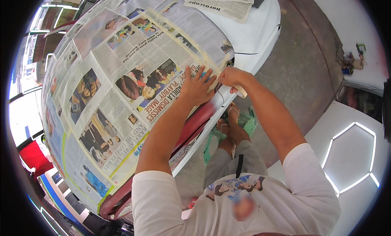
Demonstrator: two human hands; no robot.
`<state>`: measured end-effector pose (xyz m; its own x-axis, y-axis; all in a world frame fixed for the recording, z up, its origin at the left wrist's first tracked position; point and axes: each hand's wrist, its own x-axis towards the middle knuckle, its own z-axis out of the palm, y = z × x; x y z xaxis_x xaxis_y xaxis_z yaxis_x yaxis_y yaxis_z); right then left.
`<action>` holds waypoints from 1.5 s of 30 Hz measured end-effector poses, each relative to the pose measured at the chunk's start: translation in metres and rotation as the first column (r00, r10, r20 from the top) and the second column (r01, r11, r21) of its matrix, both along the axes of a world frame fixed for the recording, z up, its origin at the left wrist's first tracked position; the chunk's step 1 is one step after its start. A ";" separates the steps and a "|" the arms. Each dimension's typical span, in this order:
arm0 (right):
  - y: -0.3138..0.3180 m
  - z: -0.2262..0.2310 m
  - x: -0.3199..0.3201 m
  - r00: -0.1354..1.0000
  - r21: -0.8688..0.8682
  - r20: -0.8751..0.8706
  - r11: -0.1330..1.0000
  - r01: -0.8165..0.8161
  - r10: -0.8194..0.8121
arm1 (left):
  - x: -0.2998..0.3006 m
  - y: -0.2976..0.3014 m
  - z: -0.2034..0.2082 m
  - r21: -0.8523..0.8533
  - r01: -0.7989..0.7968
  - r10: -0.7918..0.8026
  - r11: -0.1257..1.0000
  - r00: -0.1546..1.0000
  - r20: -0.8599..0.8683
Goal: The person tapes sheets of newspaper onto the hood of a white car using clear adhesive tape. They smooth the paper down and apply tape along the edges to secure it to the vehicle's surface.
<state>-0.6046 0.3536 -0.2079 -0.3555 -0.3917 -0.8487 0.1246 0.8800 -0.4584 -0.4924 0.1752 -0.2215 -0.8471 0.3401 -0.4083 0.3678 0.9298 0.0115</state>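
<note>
Left hand (197,87), centre: fingers spread flat on newspaper (140,59), upper left to centre | Right hand (235,77), right of it: fingers curled, gripping tape (241,91) | Paper presumably light, limp, easily torn, best held palm-flat; tape light, by its rim

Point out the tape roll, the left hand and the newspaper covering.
Tape roll (241,92): head view, on the roll's pale outer surface.
Left hand (197,88): head view, on the back of the hand.
Newspaper covering (122,61): head view, on its printed face.
</note>
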 end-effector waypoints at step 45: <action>-0.039 -0.002 0.063 0.635 0.133 -0.734 0.968 -0.212 0.240 | -0.003 0.003 0.006 -0.091 0.013 -0.002 0.996 0.993 0.120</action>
<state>-0.5420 0.3151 -0.2102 -0.7727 -0.5253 -0.3563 -0.4482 0.8490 -0.2797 -0.4958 0.1785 -0.2154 -0.7877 0.3032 -0.5363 0.3760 0.9262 -0.0286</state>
